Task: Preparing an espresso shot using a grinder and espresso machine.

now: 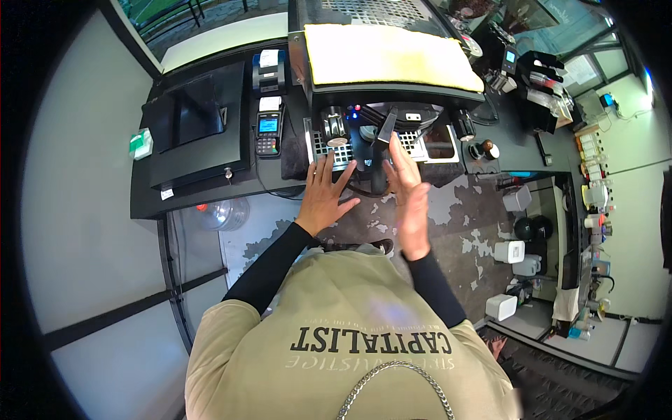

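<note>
At the espresso machine (394, 94), my left hand (325, 191) is spread with its palm down at the front edge of the drip tray (338, 156), fingers apart and nothing held. Just above its fingertips is a shiny metal cylinder (335, 126) at the machine's front. My right hand (409, 202), slightly blurred, is held edge-on beside a portafilter handle (379, 170); whether it touches the handle cannot be told. A yellow towel (391, 56) lies on top of the machine. Right of the tray stands a tamper with a wooden knob (488, 146).
A card terminal (269, 128), a receipt printer (269, 76) and a dark tablet screen (184, 113) are on the counter at left. A large clear water bottle (226, 214) is below it. White containers (509, 252) stand at the right. A person's bare foot (496, 345) shows at lower right.
</note>
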`<move>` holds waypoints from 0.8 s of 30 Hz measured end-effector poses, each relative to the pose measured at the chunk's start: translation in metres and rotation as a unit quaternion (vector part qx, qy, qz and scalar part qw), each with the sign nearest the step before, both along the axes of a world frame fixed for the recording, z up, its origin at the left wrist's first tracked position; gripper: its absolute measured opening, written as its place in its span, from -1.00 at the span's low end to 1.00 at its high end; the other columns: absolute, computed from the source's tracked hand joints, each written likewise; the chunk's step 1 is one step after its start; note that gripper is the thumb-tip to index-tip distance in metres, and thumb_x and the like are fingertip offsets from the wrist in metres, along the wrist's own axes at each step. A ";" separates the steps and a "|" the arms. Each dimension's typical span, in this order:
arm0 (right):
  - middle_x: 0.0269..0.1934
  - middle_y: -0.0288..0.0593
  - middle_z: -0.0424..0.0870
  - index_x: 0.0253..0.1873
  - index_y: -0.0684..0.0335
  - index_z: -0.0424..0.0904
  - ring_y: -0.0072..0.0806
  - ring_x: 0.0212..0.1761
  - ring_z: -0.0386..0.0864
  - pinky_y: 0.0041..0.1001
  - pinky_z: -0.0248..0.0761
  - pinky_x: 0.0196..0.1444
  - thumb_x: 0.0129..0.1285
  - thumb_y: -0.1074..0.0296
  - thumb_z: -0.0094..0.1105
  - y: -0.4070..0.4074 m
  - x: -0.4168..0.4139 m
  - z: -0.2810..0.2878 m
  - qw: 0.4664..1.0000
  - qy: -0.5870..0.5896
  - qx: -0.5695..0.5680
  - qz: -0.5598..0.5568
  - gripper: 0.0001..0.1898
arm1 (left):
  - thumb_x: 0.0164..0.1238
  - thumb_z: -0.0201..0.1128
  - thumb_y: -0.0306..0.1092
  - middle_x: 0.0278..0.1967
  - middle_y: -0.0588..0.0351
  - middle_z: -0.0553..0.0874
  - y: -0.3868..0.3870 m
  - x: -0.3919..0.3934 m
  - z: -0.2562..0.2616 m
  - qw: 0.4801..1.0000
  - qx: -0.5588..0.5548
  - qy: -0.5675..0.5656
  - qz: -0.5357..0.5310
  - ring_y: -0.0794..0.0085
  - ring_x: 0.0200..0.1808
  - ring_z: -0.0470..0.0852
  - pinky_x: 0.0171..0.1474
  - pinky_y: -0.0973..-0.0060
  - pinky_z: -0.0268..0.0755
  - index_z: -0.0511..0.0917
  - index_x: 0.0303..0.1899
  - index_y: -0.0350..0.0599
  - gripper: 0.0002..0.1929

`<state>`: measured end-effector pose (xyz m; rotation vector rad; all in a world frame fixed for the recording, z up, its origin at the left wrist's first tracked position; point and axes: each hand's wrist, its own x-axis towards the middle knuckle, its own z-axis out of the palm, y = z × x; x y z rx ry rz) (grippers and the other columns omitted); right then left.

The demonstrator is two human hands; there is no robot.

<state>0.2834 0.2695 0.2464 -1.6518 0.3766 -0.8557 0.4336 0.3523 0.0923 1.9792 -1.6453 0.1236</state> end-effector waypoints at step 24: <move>-0.24 -0.24 0.68 0.15 0.38 0.57 -0.62 -0.35 0.61 -0.57 0.52 -0.22 0.67 0.20 -0.01 -0.040 -0.106 -0.059 0.919 -0.117 0.165 -0.340 -0.68 | 0.47 0.32 0.00 0.54 -0.38 0.17 0.059 -0.033 -0.026 0.983 -0.048 0.177 0.019 -0.21 0.57 0.15 0.54 -0.11 0.01 0.15 0.55 -0.20 -0.19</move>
